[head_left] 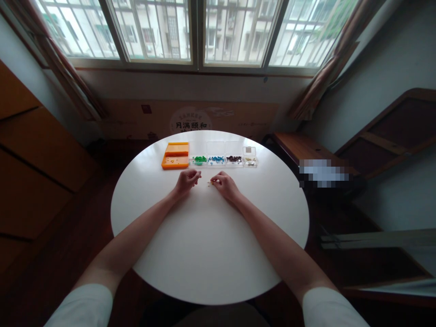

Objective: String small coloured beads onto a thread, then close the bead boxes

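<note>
Both my hands rest near the middle of a round white table (211, 245). My left hand (186, 180) has its fingers curled together; what they hold, if anything, is too small to make out. My right hand (225, 184) pinches a tiny yellowish piece (213, 181) at its fingertips. Beyond the hands lies an open orange box (175, 156) with a few small pieces in it. To its right stands a row of clear trays holding green pieces (199, 159), blue pieces (216, 159), dark pieces (234, 158) and yellowish pieces (250, 160).
A large window (197, 32) fills the far wall, with curtains at both sides. A cardboard panel (190, 119) leans below it. Wooden furniture (34, 154) stands to the left, a wooden bench (299, 147) and frame to the right.
</note>
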Available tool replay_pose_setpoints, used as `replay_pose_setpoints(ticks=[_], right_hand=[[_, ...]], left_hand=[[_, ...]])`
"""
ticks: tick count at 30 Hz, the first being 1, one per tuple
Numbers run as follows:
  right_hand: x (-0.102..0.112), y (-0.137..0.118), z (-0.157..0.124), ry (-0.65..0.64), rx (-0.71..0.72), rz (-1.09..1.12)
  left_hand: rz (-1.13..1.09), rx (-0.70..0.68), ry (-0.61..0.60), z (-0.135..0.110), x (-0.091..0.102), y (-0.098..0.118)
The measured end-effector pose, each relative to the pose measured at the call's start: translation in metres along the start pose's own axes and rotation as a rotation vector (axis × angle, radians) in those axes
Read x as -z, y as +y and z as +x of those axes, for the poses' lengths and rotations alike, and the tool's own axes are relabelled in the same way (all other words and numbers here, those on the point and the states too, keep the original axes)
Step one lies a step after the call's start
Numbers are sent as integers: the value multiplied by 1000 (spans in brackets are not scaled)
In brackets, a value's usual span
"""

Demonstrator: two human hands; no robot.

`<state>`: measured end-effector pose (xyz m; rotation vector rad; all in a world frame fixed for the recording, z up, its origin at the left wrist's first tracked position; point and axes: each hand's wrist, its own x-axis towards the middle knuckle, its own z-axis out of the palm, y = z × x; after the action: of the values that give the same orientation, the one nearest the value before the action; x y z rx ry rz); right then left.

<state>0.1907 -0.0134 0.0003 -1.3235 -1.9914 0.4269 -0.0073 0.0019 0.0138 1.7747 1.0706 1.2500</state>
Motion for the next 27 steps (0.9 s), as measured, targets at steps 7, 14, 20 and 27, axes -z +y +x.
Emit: replay_pose_setpoints(ticks=[7, 14, 20, 27], right_hand=[[1, -6, 4, 73, -53, 308], [-6, -16, 6, -17, -205, 828], [-9, -14, 6, -20, -209, 815], [-10, -12, 6, -22, -205, 838]], left_hand=[[144, -69, -107, -2, -3, -1], [304, -227, -169, -4, -4, -4], [295, -248, -167, -4, -4, -5], [255, -243, -153, -3, -3, -4]])
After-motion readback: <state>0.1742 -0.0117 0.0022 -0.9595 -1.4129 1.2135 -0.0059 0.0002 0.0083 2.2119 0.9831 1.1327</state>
